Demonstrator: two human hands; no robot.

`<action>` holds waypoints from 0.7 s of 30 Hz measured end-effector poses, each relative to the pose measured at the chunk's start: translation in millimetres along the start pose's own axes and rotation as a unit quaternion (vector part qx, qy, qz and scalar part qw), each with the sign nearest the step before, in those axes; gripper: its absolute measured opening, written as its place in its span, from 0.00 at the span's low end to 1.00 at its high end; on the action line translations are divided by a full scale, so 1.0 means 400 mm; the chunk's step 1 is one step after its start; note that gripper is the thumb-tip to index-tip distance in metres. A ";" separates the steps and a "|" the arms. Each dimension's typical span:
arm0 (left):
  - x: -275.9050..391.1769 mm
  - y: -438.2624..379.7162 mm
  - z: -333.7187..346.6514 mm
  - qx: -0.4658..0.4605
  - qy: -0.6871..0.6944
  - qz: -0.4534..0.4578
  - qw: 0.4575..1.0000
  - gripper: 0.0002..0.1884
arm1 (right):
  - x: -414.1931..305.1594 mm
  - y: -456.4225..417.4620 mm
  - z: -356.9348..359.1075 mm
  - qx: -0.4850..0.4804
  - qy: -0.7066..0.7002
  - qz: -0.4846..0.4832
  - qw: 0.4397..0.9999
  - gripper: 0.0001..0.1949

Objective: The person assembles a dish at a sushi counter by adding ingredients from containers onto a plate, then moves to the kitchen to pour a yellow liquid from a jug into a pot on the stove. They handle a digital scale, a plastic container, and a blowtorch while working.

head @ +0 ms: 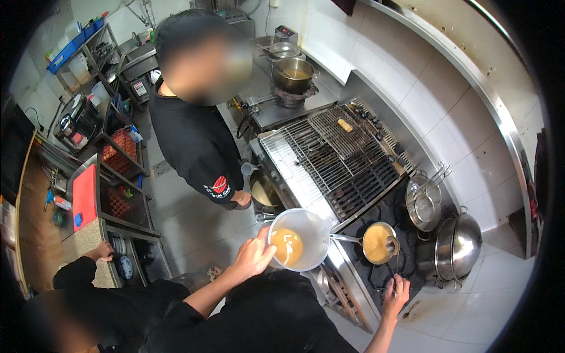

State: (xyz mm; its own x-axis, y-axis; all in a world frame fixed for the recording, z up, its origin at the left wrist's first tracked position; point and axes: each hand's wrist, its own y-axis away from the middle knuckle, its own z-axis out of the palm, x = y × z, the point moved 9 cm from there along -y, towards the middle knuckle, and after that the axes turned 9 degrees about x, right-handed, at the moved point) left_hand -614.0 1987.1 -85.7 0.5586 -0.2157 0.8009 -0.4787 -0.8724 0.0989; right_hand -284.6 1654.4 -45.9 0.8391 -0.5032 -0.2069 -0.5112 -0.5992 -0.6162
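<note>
My left hand (252, 255) grips a translucent plastic jug (315, 234) by its left side. A pool of yellowish liquid (287, 247) lies in the bottom of the jug. To the right, a small saucepan (376, 224) holds a similar yellow-tan liquid and stands on the black stove top (353, 234). My right hand (396, 291) is shut on the thin handle of a metal ladle (392, 244). The ladle's bowl is at the saucepan's right edge. The saucepan's handle (344, 238) points left, and the jug's rim overlaps its end.
Beyond the jug is a grill with wire racks (326, 154), bearing a small piece of food (344, 125). Strainers (423, 203) and a lidded steel pot (457, 247) stand right of the saucepan. One co-worker (194, 132) stands ahead-left beside a deep pot (263, 189); another (119, 304) is at left.
</note>
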 end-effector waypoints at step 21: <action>-0.252 0.316 0.165 0.061 0.163 -0.205 0.963 0.25 | 0.133 -0.017 -0.087 0.172 -0.477 0.417 0.755 0.13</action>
State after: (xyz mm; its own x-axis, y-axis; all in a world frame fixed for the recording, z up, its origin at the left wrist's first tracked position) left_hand -686.1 1869.6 -192.8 0.4324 0.2903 0.8537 -0.1684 -0.9041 0.3927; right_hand -243.0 1610.0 -26.1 0.0894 0.1592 -0.9832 -0.9944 -0.0415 -0.0971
